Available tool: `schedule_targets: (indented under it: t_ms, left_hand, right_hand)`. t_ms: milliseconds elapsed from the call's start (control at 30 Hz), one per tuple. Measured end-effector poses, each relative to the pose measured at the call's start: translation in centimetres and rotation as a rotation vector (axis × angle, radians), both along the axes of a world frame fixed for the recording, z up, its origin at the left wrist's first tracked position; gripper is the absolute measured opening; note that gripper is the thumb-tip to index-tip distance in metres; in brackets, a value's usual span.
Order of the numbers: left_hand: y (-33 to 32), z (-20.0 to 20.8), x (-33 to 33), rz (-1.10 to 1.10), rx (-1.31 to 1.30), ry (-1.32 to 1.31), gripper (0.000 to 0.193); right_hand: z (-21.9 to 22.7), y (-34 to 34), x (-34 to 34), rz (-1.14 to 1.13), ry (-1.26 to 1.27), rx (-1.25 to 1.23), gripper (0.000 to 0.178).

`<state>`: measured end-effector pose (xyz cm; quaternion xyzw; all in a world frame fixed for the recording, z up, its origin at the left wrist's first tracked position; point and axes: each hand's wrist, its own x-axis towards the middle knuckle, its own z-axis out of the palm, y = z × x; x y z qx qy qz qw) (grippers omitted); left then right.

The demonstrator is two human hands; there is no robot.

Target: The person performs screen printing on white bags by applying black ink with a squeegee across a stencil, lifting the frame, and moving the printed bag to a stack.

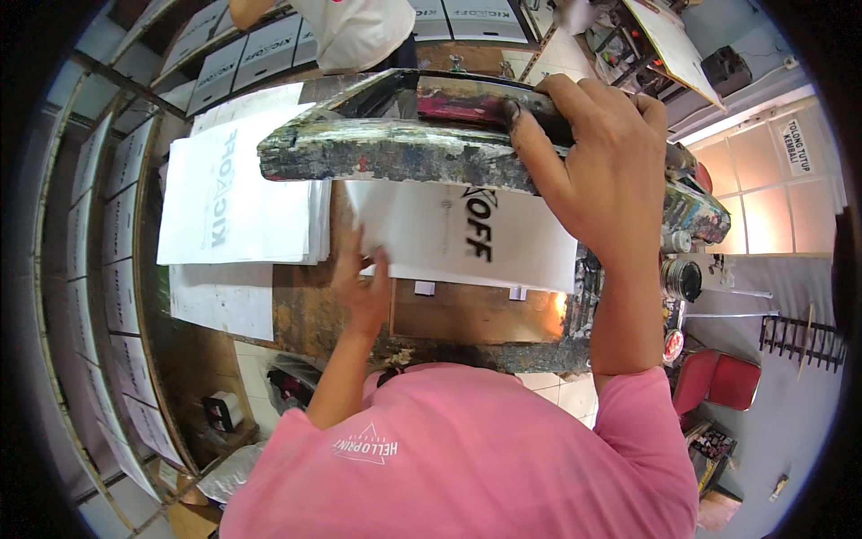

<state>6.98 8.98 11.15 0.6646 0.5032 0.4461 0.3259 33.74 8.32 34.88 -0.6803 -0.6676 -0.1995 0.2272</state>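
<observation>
My right hand [597, 148] is closed round a dark, ink-stained squeegee [462, 101], its thumb on the near side. The squeegee rests against a raised, paint-crusted wooden screen frame [395, 153], above the work surface. Beneath the frame's near bar lies a white sheet [530, 234] with black print, its upper part hidden by the bar. At the sheet's left edge is my left hand [364, 283], fingers apart and slightly blurred. I cannot tell whether its fingertips touch the paper. A brown board [476, 313] with small white tabs shows below the sheet.
A stack of printed white sheets [247, 202] stands left on the stained table [305, 301]. Racks of printed sheets [126, 296] line the left side. Jars [681, 278] stand at the table's right edge, near a red chair [718, 382]. Another person [355, 31] stands across the table.
</observation>
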Motion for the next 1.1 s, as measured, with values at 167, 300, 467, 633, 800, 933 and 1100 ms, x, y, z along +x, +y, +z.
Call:
schedule_targets:
  t_ms: [167, 300, 467, 633, 800, 933, 1100]
  left_hand:
    - [3.5, 1.0, -11.0, 0.149, -0.208, -0.098, 0.064]
    - [10.1, -1.2, -23.4, 0.217, 0.174, 0.305, 0.073]
    - [19.2, -2.3, -35.3, 0.425, -0.020, 0.614, 0.072]
    - [18.1, -1.4, -24.2, 0.054, -0.088, 0.427, 0.082]
    - [-3.8, 5.4, -6.6, -0.601, -0.862, -0.890, 0.094]
    - [-8.0, 0.4, -5.1, -0.194, -1.110, -1.068, 0.099]
    - [-7.8, -6.8, -7.3, -0.010, -1.326, -0.777, 0.101]
  right_hand:
    - [-0.1, -0.6, -0.6, -0.031, 0.022, -0.005, 0.035]
    - [-1.0, -1.4, -1.5, -0.033, 0.010, -0.006, 0.035]
    - [-1.6, -2.2, -1.7, -0.009, 0.018, 0.007, 0.039]
    - [-2.5, -3.3, -2.0, -0.055, 0.037, -0.007, 0.059]
    - [-9.4, -7.1, -2.3, 0.170, 0.025, -0.406, 0.054]
    - [-19.4, -9.2, -0.8, 0.275, 0.354, -0.818, 0.048]
    - [-27.1, 2.8, 5.3, 0.240, 0.228, -0.502, 0.045]
